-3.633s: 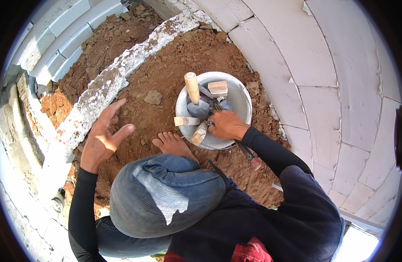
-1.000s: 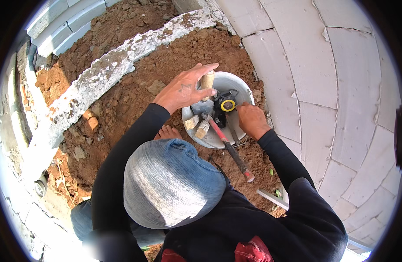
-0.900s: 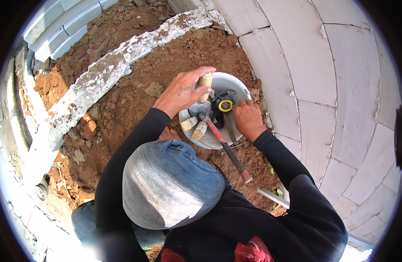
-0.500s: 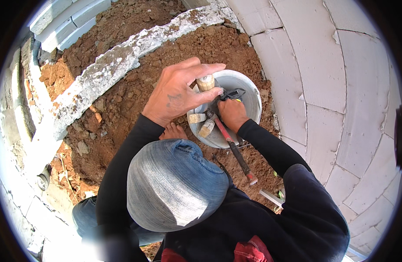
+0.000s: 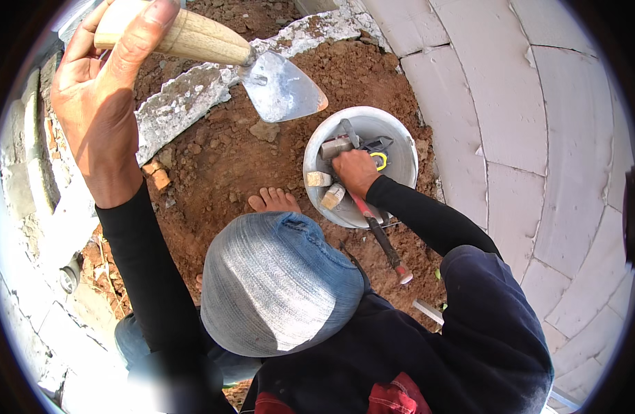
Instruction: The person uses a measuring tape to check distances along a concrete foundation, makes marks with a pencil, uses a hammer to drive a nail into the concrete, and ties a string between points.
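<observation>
My left hand (image 5: pixel 107 103) is raised at the upper left, fingers closed around the wooden handle of a trowel (image 5: pixel 281 86). The trowel's metal blade points right, above the soil. My right hand (image 5: pixel 357 172) reaches into a round, pale bucket (image 5: pixel 402 172). Its fingers are curled and partly hidden among the tools, so what they grip cannot be made out. Beside them lie a dull metal hammer head (image 5: pixel 336 146) and a black and yellow tool (image 5: pixel 378 153). Two wooden handle ends (image 5: pixel 333 196) show nearby. A red and black handle (image 5: pixel 383 243) leans out over the near rim.
Reddish-brown soil (image 5: pixel 221 152) surrounds the bucket. A rough concrete strip (image 5: pixel 186 96) crosses behind it diagonally. A wall of pale blocks (image 5: pixel 510 124) rises on the right. My bent denim knee (image 5: pixel 279 283) and bare foot (image 5: pixel 275 200) are close to the bucket.
My left hand has moved up and left from the bucket, lifting the trowel out into full view. My right hand stays in the bucket, shifted slightly left.
</observation>
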{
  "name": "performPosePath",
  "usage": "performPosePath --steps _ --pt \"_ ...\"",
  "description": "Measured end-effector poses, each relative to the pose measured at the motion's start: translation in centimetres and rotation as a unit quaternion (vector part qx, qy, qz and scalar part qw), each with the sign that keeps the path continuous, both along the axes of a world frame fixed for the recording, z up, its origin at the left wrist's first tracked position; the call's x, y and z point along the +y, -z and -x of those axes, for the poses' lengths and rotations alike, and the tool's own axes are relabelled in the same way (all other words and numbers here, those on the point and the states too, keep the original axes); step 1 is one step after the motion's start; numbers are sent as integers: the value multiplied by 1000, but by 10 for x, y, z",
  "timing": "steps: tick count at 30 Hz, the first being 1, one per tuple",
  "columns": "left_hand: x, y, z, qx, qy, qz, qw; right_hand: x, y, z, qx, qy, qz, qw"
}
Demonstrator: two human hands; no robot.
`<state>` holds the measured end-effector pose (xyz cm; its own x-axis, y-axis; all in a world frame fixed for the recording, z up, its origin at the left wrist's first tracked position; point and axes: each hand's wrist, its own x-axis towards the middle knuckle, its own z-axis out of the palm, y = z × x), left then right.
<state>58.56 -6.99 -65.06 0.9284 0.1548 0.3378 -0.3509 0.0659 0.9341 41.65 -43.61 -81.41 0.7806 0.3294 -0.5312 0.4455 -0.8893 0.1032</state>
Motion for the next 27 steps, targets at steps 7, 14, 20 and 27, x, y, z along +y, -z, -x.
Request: performPosePath --steps 7,14,20,27 --pt "3 -6 10 16 2 15 1000 -6 23 -13 7 -17 33 999" --pt "-19 -16 18 -7 -16 15 1000 -8 17 -18 39 -138 24 989" --pt "-18 -16 23 7 -7 26 1000 -17 24 -23 64 -211 37 975" --pt "-29 -11 24 63 62 -5 996 -25 21 -22 68 -184 33 980"
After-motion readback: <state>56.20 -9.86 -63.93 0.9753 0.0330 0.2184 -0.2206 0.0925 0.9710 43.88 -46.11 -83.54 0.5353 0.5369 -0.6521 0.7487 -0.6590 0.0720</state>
